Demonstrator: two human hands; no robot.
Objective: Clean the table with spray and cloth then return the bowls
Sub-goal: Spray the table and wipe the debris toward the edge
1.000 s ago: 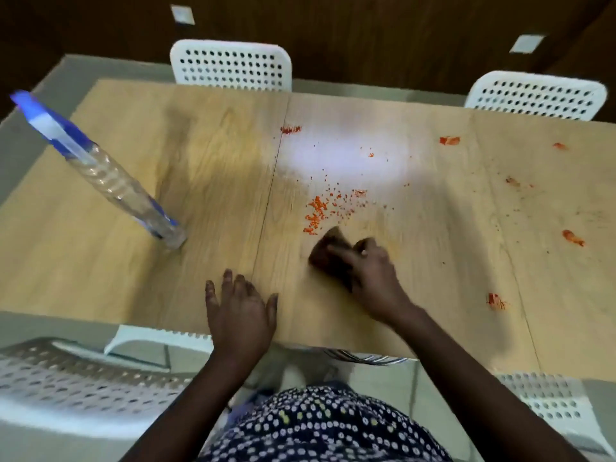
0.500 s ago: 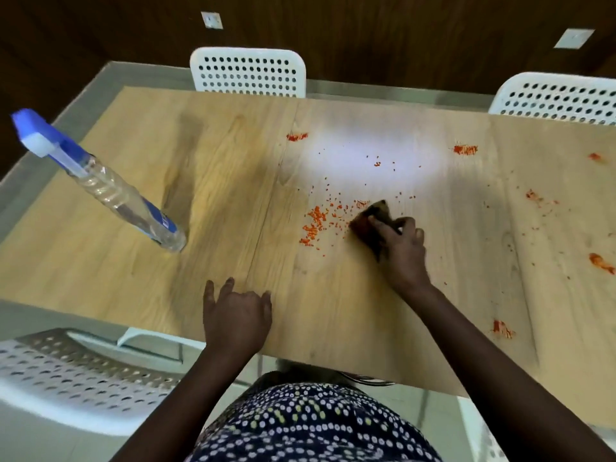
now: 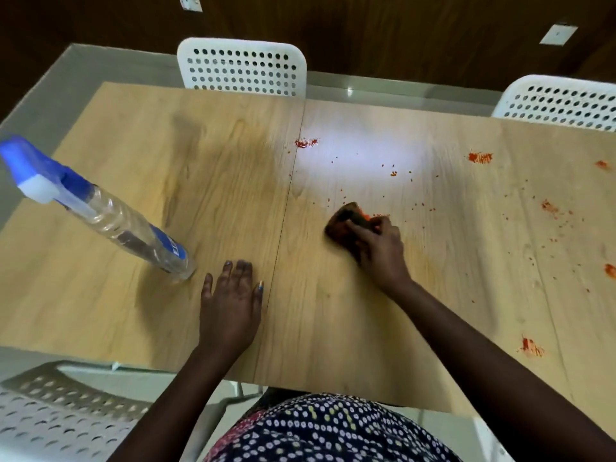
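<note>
Right hand (image 3: pixel 380 243) grips dark cloth (image 3: pixel 346 221) mid-table, fingers curled over it, red crumbs (image 3: pixel 393 174) beyond. Left hand (image 3: pixel 230 298) flat, fingers straight, near front edge of table (image 3: pixel 133 311). Spray bottle (image 3: pixel 110 218) stands just left of it, nozzle toward left edge. Bare wood between the hands.
</note>
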